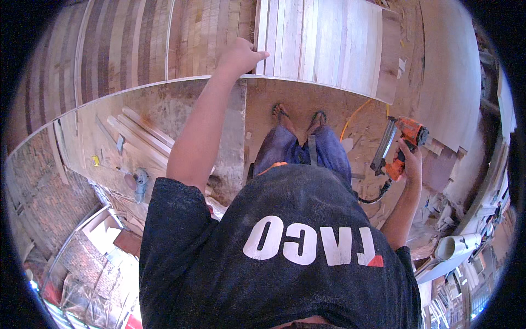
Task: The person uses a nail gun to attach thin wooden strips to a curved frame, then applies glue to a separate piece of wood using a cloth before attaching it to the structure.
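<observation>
My right hand is wrapped round the handle of an orange and black nail gun, held off to my right with its dark magazine to the left. A hose runs from its handle end. Ahead of me, my left hand rests on a bench covered in wooden strips, its fingers curled and its thumb stretched to the right. It sits at the left edge of a pale strip panel, beside darker brown strips. What its fingertips grip is hidden.
Striped wooden panels continue along the bench to the left. Loose wood lengths and a grey power tool lie on a board at my left. A yellow hose crosses the floor; wood scraps lie at the right.
</observation>
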Demonstrator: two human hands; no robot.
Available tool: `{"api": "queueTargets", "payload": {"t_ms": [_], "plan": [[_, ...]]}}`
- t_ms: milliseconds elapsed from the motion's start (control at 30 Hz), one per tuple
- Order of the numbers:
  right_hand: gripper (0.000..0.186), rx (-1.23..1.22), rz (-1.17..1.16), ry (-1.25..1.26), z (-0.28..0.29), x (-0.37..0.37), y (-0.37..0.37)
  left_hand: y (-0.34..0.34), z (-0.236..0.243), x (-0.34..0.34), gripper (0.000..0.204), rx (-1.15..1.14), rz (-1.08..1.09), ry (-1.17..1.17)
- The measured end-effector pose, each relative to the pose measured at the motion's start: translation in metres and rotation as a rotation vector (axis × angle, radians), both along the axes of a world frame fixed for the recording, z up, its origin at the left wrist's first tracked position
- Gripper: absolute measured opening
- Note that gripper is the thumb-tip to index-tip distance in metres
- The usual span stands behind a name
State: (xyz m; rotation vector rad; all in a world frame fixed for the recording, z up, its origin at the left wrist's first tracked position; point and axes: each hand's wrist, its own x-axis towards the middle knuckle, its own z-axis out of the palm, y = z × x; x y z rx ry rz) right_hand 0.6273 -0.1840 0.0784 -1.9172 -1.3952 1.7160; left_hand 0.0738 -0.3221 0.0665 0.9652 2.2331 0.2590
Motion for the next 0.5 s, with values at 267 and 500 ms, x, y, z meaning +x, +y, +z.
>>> {"api": "queueTargets", "payload": {"t_ms": [267,500], "plan": [[0.032,0.016,0.110,-0.003,-0.029,0.031,-0.017,-0.013,-0.017,-0.007,0.040,0.144,0.140,-0.132],[0.035,0.117,0.215,-0.034,-0.038,0.048,-0.024,-0.016,-0.009,-0.002,0.041,0.164,0.281,-0.310]]}}
